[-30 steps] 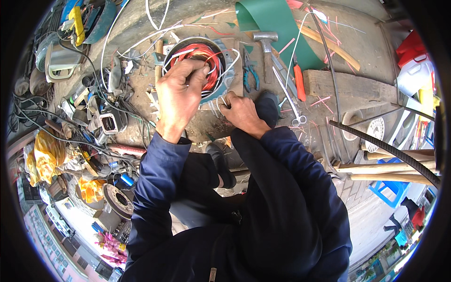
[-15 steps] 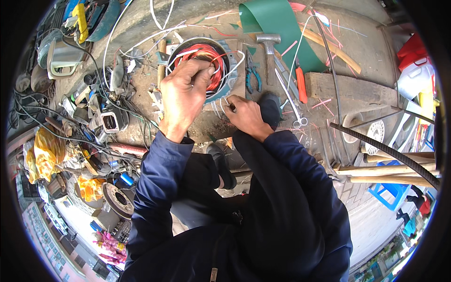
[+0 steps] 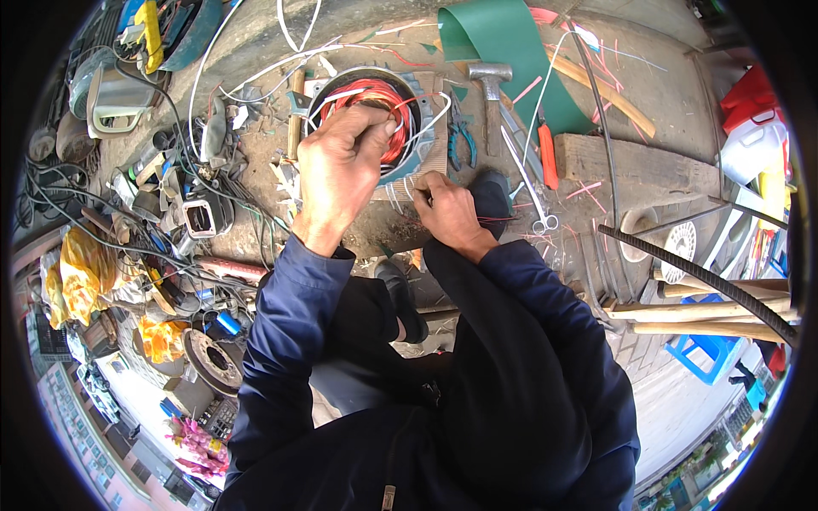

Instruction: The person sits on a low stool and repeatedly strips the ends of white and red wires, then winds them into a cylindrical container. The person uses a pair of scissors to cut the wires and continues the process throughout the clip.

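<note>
A round motor stator [image 3: 407, 162] stands on a piece of corrugated cardboard, with coils of red winding wire [image 3: 394, 155] inside its ring. My left hand [image 3: 342, 166] reaches over the near side of the ring, thumb and forefinger pinched on a thin wire with a white sleeve. Part of the coils is hidden behind it. White sleeved leads [image 3: 433, 119] loop over the right rim. At the stator's near right edge my right hand [image 3: 450, 209] is closed, its fingertips pressed together beside several pale leads. What it holds is hidden; thin reddish strands show near it.
A hammer [image 3: 491, 85], blue-handled pliers [image 3: 462, 145], scissors [image 3: 544, 223] and an orange-handled knife [image 3: 546, 157] lie right of the stator. Beyond are a green sheet [image 3: 511, 51] and a wooden block [image 3: 635, 169]. Cables and metal parts [image 3: 204, 217] crowd the left. A ribbed steel bar [image 3: 699, 274] crosses the right.
My right hand has shifted slightly right, away from the pale leads at the stator's edge. My left hand keeps its pinch and has barely moved.
</note>
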`<state>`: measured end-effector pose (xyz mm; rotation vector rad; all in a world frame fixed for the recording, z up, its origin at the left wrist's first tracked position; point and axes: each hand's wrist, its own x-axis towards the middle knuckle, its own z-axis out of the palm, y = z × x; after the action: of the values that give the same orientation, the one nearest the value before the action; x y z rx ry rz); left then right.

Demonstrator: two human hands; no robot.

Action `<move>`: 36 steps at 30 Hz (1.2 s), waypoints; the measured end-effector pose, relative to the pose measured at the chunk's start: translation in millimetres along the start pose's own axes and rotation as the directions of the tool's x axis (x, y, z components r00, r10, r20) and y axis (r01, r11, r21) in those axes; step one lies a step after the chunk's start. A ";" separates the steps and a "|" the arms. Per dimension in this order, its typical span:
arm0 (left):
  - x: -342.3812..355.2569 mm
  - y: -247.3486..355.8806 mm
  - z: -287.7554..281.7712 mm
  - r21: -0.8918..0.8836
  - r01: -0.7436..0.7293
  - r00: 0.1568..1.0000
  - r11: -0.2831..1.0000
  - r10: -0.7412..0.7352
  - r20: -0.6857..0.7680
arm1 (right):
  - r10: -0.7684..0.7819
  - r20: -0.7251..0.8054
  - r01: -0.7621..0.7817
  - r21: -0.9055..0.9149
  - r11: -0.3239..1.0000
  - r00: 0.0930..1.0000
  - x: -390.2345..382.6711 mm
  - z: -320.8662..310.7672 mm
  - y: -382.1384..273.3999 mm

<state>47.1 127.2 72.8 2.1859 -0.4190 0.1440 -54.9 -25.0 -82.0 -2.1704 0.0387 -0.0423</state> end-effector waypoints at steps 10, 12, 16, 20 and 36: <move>-0.2 0.8 -1.5 -0.001 0.012 1.000 1.000 -0.012 0.009 | 0.220 0.088 -0.229 0.123 0.966 0.972 -4.1 10.9 11.1; -0.1 0.2 -1.1 -0.005 0.016 1.000 1.000 -0.015 0.009 | 0.230 0.139 -0.246 0.111 0.963 0.963 -3.6 8.7 11.2; 0.2 -0.2 -0.4 -0.003 0.020 1.000 1.000 -0.020 0.007 | 0.450 0.403 -0.592 0.376 0.713 0.797 0.8 1.7 12.0; 0.1 -0.2 0.8 -0.005 0.019 1.000 1.000 -0.019 0.003 | 0.429 0.582 -0.719 0.617 0.319 0.690 7.1 -2.6 15.8; -5.2 20.3 -13.2 0.065 0.053 0.973 0.996 -0.066 0.221 | 0.319 0.345 -0.443 0.380 0.812 0.883 3.5 0.2 32.0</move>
<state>35.8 127.7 94.9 2.2790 -0.4793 -0.1251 -51.7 -43.1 -108.4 -1.6476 0.2893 0.4377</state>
